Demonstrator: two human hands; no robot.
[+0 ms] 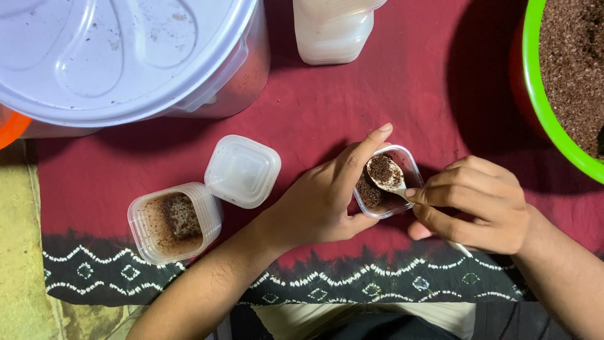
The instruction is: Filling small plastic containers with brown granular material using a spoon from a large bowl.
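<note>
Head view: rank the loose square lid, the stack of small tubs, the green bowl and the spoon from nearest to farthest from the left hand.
From the left hand:
1. Spoon, just right of it, over the small container that hand steadies.
2. Loose square lid, just to its left.
3. Stack of small tubs, farther left.
4. Green bowl, far right edge.

Both hands (321,201) and forearms are bare, without sleeves or jewellery.

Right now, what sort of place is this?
Probably a home, worked at floor level: a maroon patterned cloth serves as the surface. On it, a green bowl of brown granules and a small clear container being filled by spoon.
</note>
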